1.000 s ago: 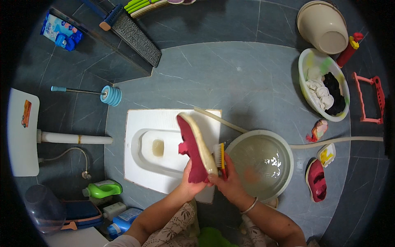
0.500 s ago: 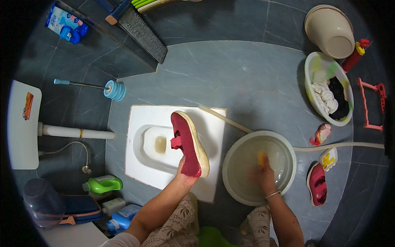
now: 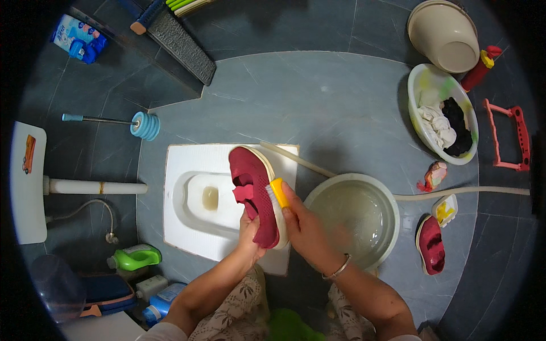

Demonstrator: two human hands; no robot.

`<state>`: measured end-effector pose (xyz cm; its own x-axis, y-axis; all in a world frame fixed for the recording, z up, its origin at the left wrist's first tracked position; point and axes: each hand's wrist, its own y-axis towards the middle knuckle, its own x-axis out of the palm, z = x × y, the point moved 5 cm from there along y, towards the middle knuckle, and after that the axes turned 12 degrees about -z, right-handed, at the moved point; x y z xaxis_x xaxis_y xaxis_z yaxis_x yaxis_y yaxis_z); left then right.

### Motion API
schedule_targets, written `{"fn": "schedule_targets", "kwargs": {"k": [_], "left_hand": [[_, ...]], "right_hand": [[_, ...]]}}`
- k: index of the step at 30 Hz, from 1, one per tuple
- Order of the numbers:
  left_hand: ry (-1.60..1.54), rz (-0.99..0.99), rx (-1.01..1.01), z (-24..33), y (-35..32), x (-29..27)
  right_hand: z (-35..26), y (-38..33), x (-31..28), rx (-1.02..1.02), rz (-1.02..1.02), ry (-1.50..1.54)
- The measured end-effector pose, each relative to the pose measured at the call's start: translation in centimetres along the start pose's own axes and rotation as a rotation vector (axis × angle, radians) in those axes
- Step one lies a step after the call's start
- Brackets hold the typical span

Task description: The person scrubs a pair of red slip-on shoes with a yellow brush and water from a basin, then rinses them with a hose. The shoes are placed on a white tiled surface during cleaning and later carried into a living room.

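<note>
A dark red shoe point(image 3: 259, 213) with a pale sole is tilted upright above the white squat toilet point(image 3: 173, 227). My left hand point(image 3: 248, 236) grips it near its lower end, closed round it. In my right hand point(image 3: 304, 224) is a yellow scrubbing brush point(image 3: 277, 192), its white bristles against the shoe's side just above the sole. Right of the toilet stands a round basin point(image 3: 392, 227) of cloudy water, partly behind my right forearm. The matching red shoe point(image 3: 431, 244) lies on the floor further right.
A hose point(image 3: 472, 191) runs behind the basin. To the right are a small white dish point(image 3: 445, 210), a tub of clothes point(image 3: 414, 108) and a pink rack point(image 3: 520, 139). Green point(image 3: 136, 257) and blue bottles point(image 3: 165, 301) are at left, below a plunger point(image 3: 145, 126).
My right hand has come out of the basin's water with the brush and moved left to the shoe. The bristles now touch the shoe, which my left hand still holds.
</note>
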<state>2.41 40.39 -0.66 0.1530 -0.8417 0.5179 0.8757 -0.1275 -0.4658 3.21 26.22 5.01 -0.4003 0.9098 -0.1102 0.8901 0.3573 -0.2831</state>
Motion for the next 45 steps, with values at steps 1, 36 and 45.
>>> {"fn": "schedule_targets", "kwargs": {"k": [1, 36, 45], "left_hand": [[-0.020, 0.012, 0.005, 0.1, 0.1, -0.6], [-0.454, -0.637, -0.609, -1.3, -2.1, -0.5], [-0.504, -0.414, -0.623, -1.2, -1.4, -1.5]], "right_hand": [[-1.0, -0.4, 0.4, 0.114, -0.124, -0.092], [6.0, -3.8, -5.6, 0.256, 0.279, -0.022], [17.8, -8.5, -8.1, 0.337, 0.471, -0.630]]}}
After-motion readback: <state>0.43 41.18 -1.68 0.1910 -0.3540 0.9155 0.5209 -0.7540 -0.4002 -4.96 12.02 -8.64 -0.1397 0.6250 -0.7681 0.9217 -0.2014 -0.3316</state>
